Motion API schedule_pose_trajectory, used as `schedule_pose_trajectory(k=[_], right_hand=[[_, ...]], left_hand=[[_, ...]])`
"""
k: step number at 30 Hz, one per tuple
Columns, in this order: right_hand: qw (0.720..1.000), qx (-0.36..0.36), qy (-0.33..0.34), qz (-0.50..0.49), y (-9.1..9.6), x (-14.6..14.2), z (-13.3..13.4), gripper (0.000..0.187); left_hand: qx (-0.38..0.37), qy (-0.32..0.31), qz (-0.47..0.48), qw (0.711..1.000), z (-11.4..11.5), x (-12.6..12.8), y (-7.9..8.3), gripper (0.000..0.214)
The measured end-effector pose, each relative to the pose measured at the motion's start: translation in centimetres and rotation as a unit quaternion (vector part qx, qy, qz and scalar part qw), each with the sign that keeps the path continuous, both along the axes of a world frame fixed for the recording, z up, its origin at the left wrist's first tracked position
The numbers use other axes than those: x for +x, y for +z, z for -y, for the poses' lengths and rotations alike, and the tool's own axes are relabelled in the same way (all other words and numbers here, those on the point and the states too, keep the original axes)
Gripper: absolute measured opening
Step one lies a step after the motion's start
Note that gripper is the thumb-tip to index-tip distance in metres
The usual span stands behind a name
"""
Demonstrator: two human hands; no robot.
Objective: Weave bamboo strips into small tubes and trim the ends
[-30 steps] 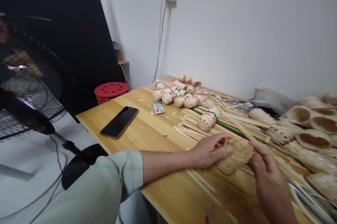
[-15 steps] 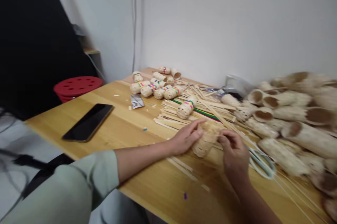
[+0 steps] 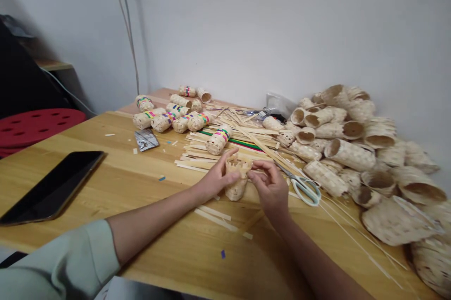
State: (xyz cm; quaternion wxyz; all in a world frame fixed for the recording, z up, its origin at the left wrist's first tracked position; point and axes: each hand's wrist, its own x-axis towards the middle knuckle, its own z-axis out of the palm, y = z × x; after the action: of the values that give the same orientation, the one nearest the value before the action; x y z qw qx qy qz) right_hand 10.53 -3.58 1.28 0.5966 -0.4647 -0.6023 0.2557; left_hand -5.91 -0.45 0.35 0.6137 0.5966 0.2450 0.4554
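Observation:
Between my hands stands a small woven bamboo basket (image 3: 237, 190), pale and cylindrical, its open, jagged rim facing up toward me. My left hand (image 3: 221, 173) is wrapped round its left side, thumb across the front. On the right, my right hand (image 3: 270, 185) pinches at the rim with thumb and forefinger; any strip in that pinch is too small to make out. Just beyond lies a woven cylinder with coloured bands (image 3: 218, 139), resting on loose bamboo strips (image 3: 197, 154). Scissors with pale handles (image 3: 306, 191) lie right of my right hand.
A large heap of woven cylinders (image 3: 348, 154) fills the table's right side. Several colour-banded ones (image 3: 164, 120) sit at the back left, near a silver packet (image 3: 146, 140). A black phone (image 3: 52, 185) lies at left. Beyond the table edge is a red stool (image 3: 38, 126).
The view has swung right, so everything appears further left and more of the heap shows. The basket in my hands is now more upright, its open rim visible.

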Motion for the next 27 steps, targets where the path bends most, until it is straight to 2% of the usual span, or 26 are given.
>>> schedule_pose_trajectory(k=[2,9,18,24,27], right_hand=[[0.999,0.028,0.008,0.036,-0.1,0.0,0.1,0.019],[0.979,0.127,0.023,0.156,0.6,0.4,0.3,0.020],[0.970,0.159,0.017,0.183,1.3,0.4,0.4,0.012],[0.946,0.203,0.044,0.247,2.5,0.8,0.3,0.019],[0.937,0.228,0.053,0.258,2.7,0.9,0.3,0.016]], left_hand=[[-0.030,-0.012,0.013,0.999,0.3,0.1,0.4,0.089],[-0.051,0.011,0.014,0.999,0.1,0.0,0.5,0.075],[-0.058,-0.010,0.015,0.998,0.3,0.0,0.9,0.067],[-0.066,-0.013,0.017,0.998,0.3,0.0,1.0,0.066],[-0.059,-0.023,0.020,0.998,0.2,0.1,0.9,0.061]])
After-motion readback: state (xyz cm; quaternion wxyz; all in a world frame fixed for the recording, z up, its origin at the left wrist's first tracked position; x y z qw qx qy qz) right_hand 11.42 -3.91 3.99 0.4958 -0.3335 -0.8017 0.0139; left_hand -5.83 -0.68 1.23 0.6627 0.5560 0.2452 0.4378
